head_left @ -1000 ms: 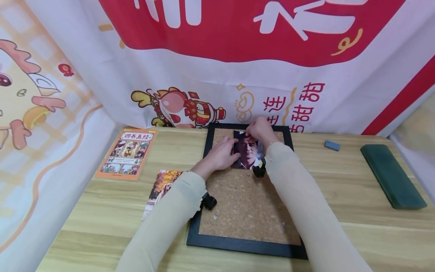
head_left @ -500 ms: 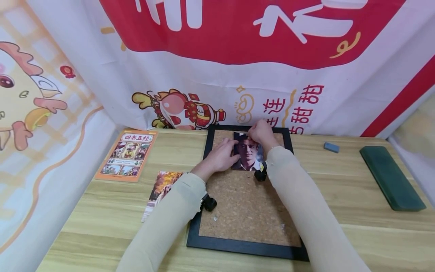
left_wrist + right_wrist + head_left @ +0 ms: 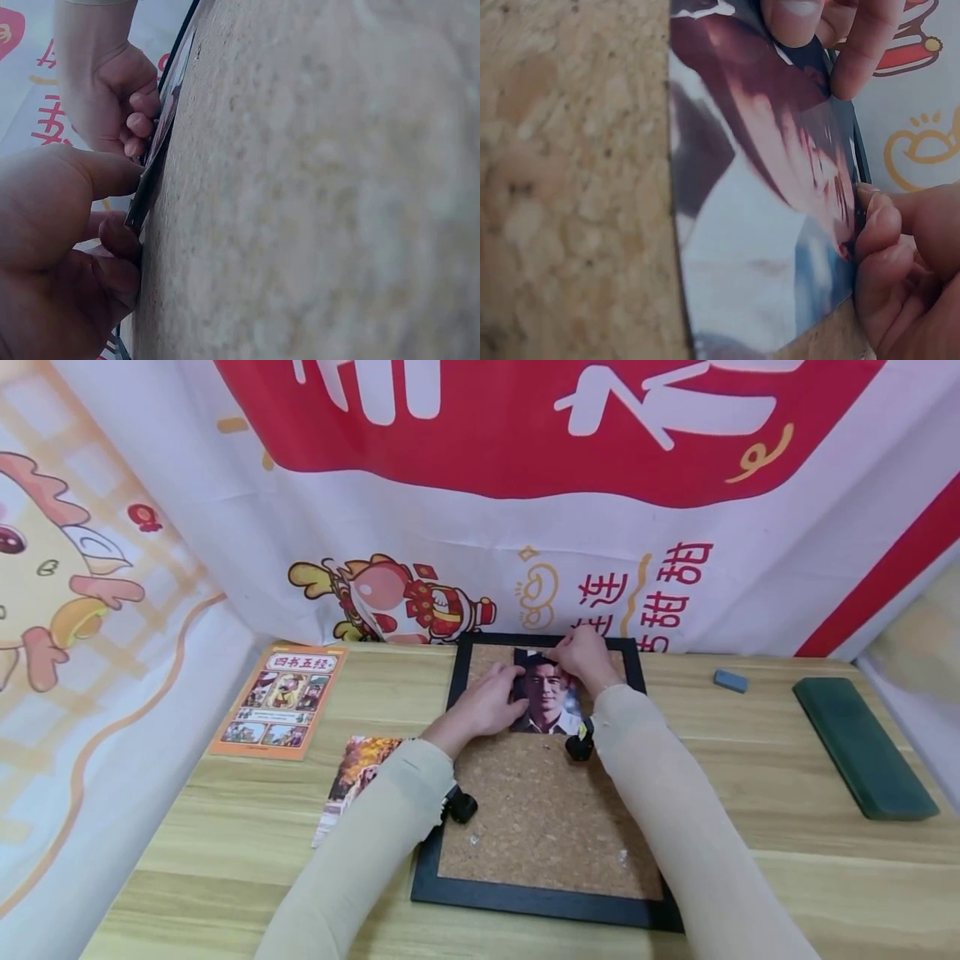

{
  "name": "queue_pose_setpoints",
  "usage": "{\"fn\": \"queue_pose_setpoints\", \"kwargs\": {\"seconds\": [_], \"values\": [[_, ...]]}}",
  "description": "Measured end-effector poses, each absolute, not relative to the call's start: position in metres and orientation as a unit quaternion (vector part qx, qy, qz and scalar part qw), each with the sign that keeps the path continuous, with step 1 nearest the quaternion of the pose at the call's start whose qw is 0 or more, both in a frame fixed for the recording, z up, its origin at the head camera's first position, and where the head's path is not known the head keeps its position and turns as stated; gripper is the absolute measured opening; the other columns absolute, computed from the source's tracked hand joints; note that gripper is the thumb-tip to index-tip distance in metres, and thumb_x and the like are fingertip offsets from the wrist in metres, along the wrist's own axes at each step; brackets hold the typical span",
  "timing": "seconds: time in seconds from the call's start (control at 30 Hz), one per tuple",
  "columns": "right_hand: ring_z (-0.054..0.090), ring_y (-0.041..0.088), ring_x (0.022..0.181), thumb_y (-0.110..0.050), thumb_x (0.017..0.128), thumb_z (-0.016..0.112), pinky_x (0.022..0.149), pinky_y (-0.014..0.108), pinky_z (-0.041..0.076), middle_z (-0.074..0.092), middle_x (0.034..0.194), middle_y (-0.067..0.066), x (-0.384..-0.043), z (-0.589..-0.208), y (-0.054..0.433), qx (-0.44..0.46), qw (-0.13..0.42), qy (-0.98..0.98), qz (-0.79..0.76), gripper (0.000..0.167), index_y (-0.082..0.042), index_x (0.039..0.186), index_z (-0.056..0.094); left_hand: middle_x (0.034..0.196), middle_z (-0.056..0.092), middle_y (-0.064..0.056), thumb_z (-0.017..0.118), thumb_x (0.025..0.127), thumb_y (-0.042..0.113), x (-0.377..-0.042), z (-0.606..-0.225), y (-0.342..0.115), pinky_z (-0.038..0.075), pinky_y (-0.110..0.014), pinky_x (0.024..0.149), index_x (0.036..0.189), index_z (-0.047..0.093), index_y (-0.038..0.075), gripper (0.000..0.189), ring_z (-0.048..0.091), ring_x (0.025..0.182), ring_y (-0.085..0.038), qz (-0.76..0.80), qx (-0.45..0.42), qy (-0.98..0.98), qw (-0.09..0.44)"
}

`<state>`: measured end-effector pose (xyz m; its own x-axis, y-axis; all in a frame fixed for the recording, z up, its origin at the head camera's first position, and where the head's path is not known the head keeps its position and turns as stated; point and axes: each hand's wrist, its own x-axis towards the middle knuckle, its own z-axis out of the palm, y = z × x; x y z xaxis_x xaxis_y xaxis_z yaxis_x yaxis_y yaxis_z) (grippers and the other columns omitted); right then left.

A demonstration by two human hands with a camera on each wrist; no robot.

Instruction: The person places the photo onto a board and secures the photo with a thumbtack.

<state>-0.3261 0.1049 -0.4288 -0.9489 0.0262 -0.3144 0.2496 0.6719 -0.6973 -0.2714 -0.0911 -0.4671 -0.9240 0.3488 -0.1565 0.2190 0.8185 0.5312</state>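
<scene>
A portrait photo print [image 3: 547, 697] lies near the far end of a black-framed cork board [image 3: 540, 827]. My left hand [image 3: 486, 702] holds the print at its left edge; in the left wrist view the thumb [image 3: 120, 176] is on its face and the fingers are at its edge. At the top of the print is my right hand [image 3: 585, 658], fingers curled. In the right wrist view its fingertips pinch a small dark thing [image 3: 860, 217] against the print's top edge, too hidden to tell its kind.
Left of the board lie an autumn-coloured picture [image 3: 360, 768], partly under the left sleeve, and an orange comic-style booklet [image 3: 281, 702]. To the right are a small blue block [image 3: 731, 681] and a long dark green block [image 3: 862, 747]. A printed cloth backdrop [image 3: 450, 510] rises behind the table.
My right hand has shifted a little to the right along the top of the print, uncovering more of the pictured forehead. The left hand and the print stay in place.
</scene>
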Motion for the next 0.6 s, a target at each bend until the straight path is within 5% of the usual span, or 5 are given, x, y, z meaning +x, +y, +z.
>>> {"fn": "queue_pose_setpoints", "kwargs": {"seconds": [0.33,0.6], "values": [[0.063,0.013,0.054,-0.023,0.110,0.063,0.053,0.028,0.055,0.069,0.070,0.001,-0.311,-0.428,0.121,0.041,0.174,0.878,-0.445,0.021,-0.003,0.105,0.069,0.148,0.052,-0.011,0.067,0.106,0.039,-0.272,-0.465,-0.091,0.047,-0.047,0.116,0.161,0.047,0.015,0.064,0.056,0.133,-0.026,0.252,0.144,0.947,0.137],[0.061,0.014,0.055,-0.022,0.110,0.060,0.052,0.030,0.055,0.070,0.074,0.005,-0.285,-0.421,0.134,0.010,0.150,0.868,-0.472,0.025,0.002,0.114,0.068,0.119,0.064,-0.008,0.064,0.107,0.029,-0.252,-0.445,-0.114,0.052,-0.039,0.090,0.151,0.057,0.007,0.050,0.061,0.102,-0.022,0.329,0.185,0.920,0.106]]}}
